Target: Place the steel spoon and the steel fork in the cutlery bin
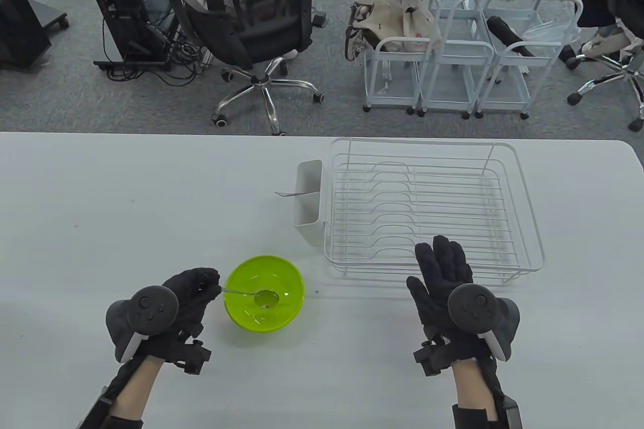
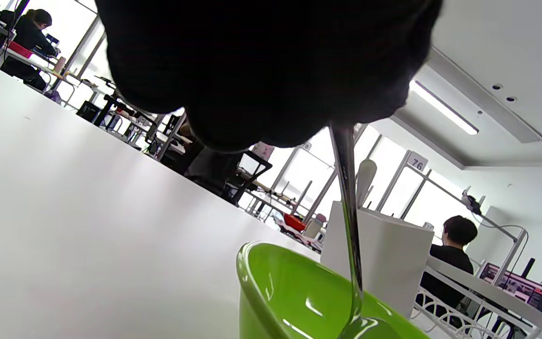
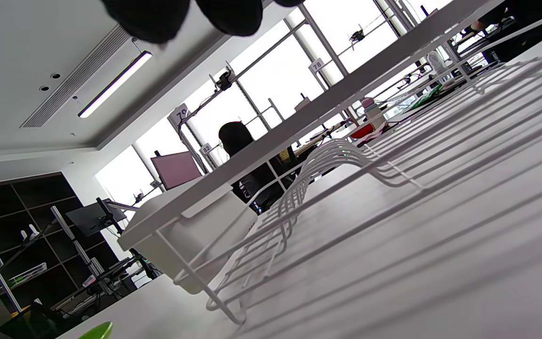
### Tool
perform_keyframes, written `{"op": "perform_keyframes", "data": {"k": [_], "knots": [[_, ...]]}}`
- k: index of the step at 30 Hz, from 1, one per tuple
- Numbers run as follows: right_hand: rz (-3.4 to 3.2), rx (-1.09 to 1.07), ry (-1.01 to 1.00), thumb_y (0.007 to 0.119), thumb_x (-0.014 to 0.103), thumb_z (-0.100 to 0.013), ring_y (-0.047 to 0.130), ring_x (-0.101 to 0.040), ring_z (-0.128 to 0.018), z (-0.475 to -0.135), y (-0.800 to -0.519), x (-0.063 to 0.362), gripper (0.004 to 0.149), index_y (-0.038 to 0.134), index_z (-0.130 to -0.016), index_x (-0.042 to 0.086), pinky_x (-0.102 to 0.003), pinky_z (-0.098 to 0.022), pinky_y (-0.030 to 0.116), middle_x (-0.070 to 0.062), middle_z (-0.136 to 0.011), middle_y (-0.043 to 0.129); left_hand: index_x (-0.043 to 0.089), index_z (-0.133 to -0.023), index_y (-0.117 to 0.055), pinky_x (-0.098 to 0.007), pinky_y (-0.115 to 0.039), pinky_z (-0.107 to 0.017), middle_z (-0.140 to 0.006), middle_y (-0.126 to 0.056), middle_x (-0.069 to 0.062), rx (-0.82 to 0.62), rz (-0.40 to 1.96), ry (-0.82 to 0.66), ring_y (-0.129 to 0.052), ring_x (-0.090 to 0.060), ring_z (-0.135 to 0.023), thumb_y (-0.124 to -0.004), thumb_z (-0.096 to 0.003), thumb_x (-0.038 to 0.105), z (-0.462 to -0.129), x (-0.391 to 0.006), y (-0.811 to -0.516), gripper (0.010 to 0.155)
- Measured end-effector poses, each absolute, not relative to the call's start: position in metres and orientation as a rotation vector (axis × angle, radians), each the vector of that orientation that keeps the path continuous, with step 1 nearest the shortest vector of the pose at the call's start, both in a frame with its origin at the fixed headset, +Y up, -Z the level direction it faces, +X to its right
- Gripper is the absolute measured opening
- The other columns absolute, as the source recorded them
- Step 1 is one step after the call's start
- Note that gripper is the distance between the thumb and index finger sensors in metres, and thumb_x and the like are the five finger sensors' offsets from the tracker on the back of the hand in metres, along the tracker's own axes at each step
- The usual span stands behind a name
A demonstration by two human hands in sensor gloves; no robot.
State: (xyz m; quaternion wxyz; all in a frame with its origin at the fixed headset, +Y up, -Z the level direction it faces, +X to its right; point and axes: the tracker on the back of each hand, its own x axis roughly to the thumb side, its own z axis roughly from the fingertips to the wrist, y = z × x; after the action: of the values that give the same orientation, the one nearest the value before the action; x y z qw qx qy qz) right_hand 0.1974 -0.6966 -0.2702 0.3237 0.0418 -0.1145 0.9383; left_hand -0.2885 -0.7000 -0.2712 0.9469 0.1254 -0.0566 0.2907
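My left hand (image 1: 193,290) pinches the handle end of the steel spoon (image 1: 261,297). The spoon's bowl lies inside a lime green bowl (image 1: 292,280) near the table's front. In the left wrist view the spoon handle (image 2: 348,202) runs down from my fingers (image 2: 261,70) into the green bowl (image 2: 271,287). The white cutlery bin (image 1: 308,207) hangs on the left side of the white wire dish rack (image 1: 528,228). A steel handle (image 1: 288,194) sticks out of the bin to the left. My right hand (image 1: 445,268) is open, fingers spread flat at the rack's front edge, holding nothing.
The wire rack (image 3: 346,197) and the bin (image 3: 191,226) fill the right wrist view, with a sliver of the green bowl (image 3: 94,332) at the bottom. Beyond the table's far edge stand an office chair (image 1: 251,31) and white carts (image 1: 443,62).
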Motion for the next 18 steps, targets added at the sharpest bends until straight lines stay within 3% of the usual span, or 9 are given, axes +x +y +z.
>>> {"op": "perform_keyframes", "data": {"k": [10,18], "knots": [[2.441,0.109,-0.317,0.066,0.043,-0.052,0.022,-0.043,-0.109,-0.269,-0.695,0.200,0.066,0.052,-0.112,0.019,-0.062,-0.072,0.028,-0.014,-0.118,0.032,0.030,-0.082,-0.089,-0.038,-0.091,-0.053,-0.070,-0.104,0.013,0.432,0.731,-0.112,-0.104,-0.014,-0.062,-0.083,-0.0465,0.041,-0.259,-0.305,-0.679,0.037],[2.419,0.109,-0.317,0.066,0.044,-0.052,0.022,-0.043,-0.109,-0.269,-0.695,0.203,0.067,0.051,-0.112,0.019,-0.062,-0.072,0.028,-0.014,-0.118,0.032,0.029,-0.084,-0.088,-0.033,-0.092,-0.047,-0.072,-0.103,0.011,0.438,0.754,-0.102,-0.103,-0.016,-0.061,-0.077,-0.0483,0.042,-0.266,-0.304,-0.669,0.040]]}}
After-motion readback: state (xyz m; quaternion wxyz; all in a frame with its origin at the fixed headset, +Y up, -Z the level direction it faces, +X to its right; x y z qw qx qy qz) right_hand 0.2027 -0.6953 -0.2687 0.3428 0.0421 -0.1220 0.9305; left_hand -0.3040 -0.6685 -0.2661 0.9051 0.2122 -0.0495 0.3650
